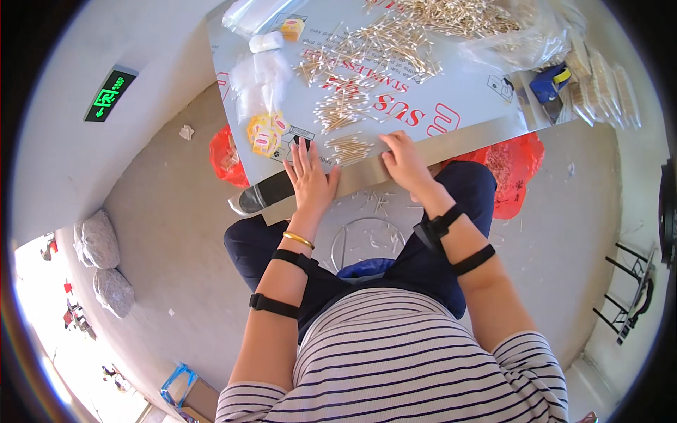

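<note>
A wide metal counter (458,106) with red printing on its protective film fills the top of the view, its near edge running slantwise from lower left to upper right just above the person's lap. Across it lie loose heaps of cotton swabs (395,42), thickest toward the far side, with clear plastic bags (264,70) at the left and a blue and yellow tape dispenser (551,81) at the right. Under the counter, red plastic bags (518,166) sit on the floor, and fallen swabs litter the ground by the stool. Nearer the edge is a cluster of small yellow packets (264,134). The smallest thing is a little bundle of swabs (350,148), lying close to the near edge between the two hands, its sticks running roughly left to right, parallel to that edge. The left hand (309,180) rests flat over the counter's edge, fingers spread and pointing away, holding nothing; the bundle lies just to its right and slightly ahead of the fingertips. The right hand (403,161) sits at the bundle's right end, fingers curled down toward the counter; whether they pinch any swabs I cannot tell. The right hand is the nearer, touching or almost touching the sticks' ends.
</note>
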Demonstrator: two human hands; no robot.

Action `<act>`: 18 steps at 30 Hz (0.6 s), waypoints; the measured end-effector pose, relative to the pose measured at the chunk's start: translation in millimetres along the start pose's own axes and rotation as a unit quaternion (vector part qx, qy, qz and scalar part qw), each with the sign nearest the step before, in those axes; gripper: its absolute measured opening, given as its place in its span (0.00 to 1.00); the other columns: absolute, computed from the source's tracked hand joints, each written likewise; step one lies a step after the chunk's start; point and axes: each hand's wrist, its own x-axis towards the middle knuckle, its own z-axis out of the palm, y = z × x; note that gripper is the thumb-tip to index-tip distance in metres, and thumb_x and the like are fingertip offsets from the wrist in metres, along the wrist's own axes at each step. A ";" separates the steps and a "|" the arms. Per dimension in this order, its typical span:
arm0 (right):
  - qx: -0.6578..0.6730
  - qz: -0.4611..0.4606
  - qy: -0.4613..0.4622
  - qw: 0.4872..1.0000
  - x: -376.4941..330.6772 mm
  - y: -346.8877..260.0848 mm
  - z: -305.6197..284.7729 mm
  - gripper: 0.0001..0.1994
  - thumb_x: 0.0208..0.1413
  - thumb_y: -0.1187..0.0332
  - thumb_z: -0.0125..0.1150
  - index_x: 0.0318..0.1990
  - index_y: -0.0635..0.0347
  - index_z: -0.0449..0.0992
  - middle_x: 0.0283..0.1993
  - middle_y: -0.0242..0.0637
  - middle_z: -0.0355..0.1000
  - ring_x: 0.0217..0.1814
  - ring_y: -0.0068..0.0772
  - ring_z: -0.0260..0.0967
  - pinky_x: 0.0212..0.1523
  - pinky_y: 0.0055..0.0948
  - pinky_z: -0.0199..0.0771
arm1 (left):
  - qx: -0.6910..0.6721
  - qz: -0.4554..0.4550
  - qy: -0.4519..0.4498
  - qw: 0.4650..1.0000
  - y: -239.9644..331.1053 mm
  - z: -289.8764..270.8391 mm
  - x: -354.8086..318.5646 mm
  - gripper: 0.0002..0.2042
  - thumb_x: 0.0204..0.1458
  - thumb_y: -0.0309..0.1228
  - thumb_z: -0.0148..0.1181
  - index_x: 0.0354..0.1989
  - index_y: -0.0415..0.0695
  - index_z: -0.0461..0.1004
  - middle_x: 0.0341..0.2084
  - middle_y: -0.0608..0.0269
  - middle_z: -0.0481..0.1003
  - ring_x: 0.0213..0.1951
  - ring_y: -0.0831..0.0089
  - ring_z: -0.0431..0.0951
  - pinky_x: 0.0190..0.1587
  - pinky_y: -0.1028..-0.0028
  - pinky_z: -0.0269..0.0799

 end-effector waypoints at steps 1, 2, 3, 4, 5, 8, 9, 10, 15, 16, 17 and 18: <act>0.002 -0.024 0.009 1.000 1.1 -1.3 10.6 0.18 0.58 0.76 0.61 0.57 0.64 0.75 0.53 0.49 0.71 0.54 0.54 0.71 0.53 0.44 0.74 | 0.022 -0.022 -0.050 0.998 -0.7 3.8 0.5 0.43 0.63 0.51 0.55 0.77 0.34 0.47 0.79 0.44 0.43 0.80 0.48 0.37 0.77 0.42 0.30; -0.022 -0.007 0.027 0.999 0.9 -2.6 18.9 0.19 0.57 0.77 0.60 0.57 0.63 0.75 0.52 0.48 0.70 0.54 0.55 0.69 0.53 0.45 0.73 | 0.019 -0.012 -0.028 0.999 -1.2 7.0 0.7 0.43 0.63 0.51 0.55 0.77 0.34 0.47 0.79 0.44 0.43 0.80 0.48 0.37 0.77 0.42 0.30; -0.047 0.032 0.032 0.998 0.8 -3.6 25.5 0.20 0.57 0.79 0.60 0.57 0.63 0.75 0.51 0.48 0.69 0.54 0.55 0.68 0.54 0.46 0.72 | 0.010 -0.006 -0.025 1.000 -1.2 9.8 0.6 0.44 0.64 0.54 0.53 0.78 0.34 0.46 0.79 0.44 0.42 0.80 0.48 0.37 0.77 0.41 0.29; -0.049 0.011 0.042 0.998 0.5 -4.9 31.2 0.20 0.57 0.79 0.60 0.57 0.63 0.75 0.51 0.48 0.69 0.54 0.55 0.68 0.54 0.46 0.72 | 0.007 -0.011 -0.045 0.999 -0.5 12.2 0.1 0.44 0.65 0.56 0.50 0.78 0.35 0.45 0.79 0.43 0.41 0.80 0.47 0.36 0.77 0.40 0.28; -0.025 -0.002 0.040 0.999 0.4 -6.6 36.2 0.20 0.56 0.79 0.59 0.57 0.63 0.75 0.51 0.48 0.69 0.53 0.55 0.68 0.54 0.47 0.72 | -0.001 0.000 -0.025 1.000 0.4 14.0 -0.3 0.44 0.65 0.56 0.50 0.78 0.35 0.45 0.79 0.43 0.41 0.80 0.47 0.36 0.77 0.40 0.28; 0.014 -0.014 0.030 0.999 3.1 -11.4 46.3 0.20 0.56 0.81 0.58 0.58 0.63 0.75 0.51 0.49 0.69 0.52 0.54 0.68 0.54 0.47 0.72 | 0.022 0.006 -0.018 1.000 2.0 15.3 -0.1 0.44 0.66 0.56 0.49 0.78 0.35 0.45 0.79 0.43 0.41 0.80 0.47 0.36 0.77 0.40 0.28; 0.032 -0.005 0.021 0.999 4.0 -12.6 48.4 0.21 0.56 0.81 0.58 0.58 0.63 0.75 0.51 0.49 0.69 0.53 0.54 0.68 0.55 0.47 0.71 | 0.023 0.010 -0.018 1.000 2.4 15.1 -0.5 0.44 0.66 0.56 0.48 0.79 0.35 0.45 0.79 0.43 0.41 0.80 0.47 0.36 0.77 0.40 0.27; 0.032 -0.012 0.022 0.999 5.3 -12.9 49.2 0.21 0.56 0.81 0.58 0.58 0.63 0.75 0.51 0.49 0.69 0.53 0.54 0.68 0.55 0.47 0.71 | 0.027 0.004 -0.037 0.999 2.4 14.8 -1.0 0.43 0.66 0.56 0.48 0.79 0.35 0.45 0.79 0.43 0.40 0.80 0.47 0.36 0.77 0.40 0.27; 0.004 -0.008 0.092 0.996 17.6 -6.7 44.1 0.23 0.56 0.81 0.58 0.61 0.62 0.74 0.53 0.49 0.68 0.54 0.53 0.67 0.56 0.46 0.71 | 0.012 0.014 -0.021 1.000 0.4 15.0 -1.6 0.43 0.67 0.56 0.46 0.79 0.36 0.45 0.80 0.44 0.40 0.80 0.47 0.36 0.77 0.40 0.26; 0.002 -0.018 0.094 0.995 18.3 -6.7 44.4 0.23 0.56 0.81 0.58 0.61 0.62 0.74 0.53 0.49 0.68 0.54 0.53 0.67 0.56 0.46 0.71 | 0.018 0.007 -0.033 0.999 0.5 15.7 -2.1 0.43 0.67 0.57 0.46 0.79 0.37 0.45 0.80 0.44 0.39 0.80 0.47 0.36 0.77 0.40 0.26; -0.018 -0.024 0.079 0.996 18.6 -7.7 46.0 0.23 0.56 0.81 0.58 0.61 0.62 0.74 0.53 0.48 0.68 0.55 0.53 0.67 0.56 0.46 0.71 | 0.014 0.013 -0.018 1.000 0.9 16.4 -2.6 0.43 0.67 0.57 0.46 0.79 0.37 0.45 0.80 0.44 0.39 0.80 0.47 0.36 0.77 0.40 0.26; -0.037 -0.031 0.064 0.997 19.2 -9.0 48.4 0.23 0.56 0.82 0.58 0.61 0.62 0.74 0.53 0.48 0.68 0.55 0.54 0.66 0.57 0.46 0.70 | 0.022 0.014 -0.016 1.000 1.4 17.0 -2.7 0.43 0.67 0.56 0.46 0.79 0.37 0.45 0.80 0.44 0.39 0.80 0.47 0.36 0.77 0.40 0.26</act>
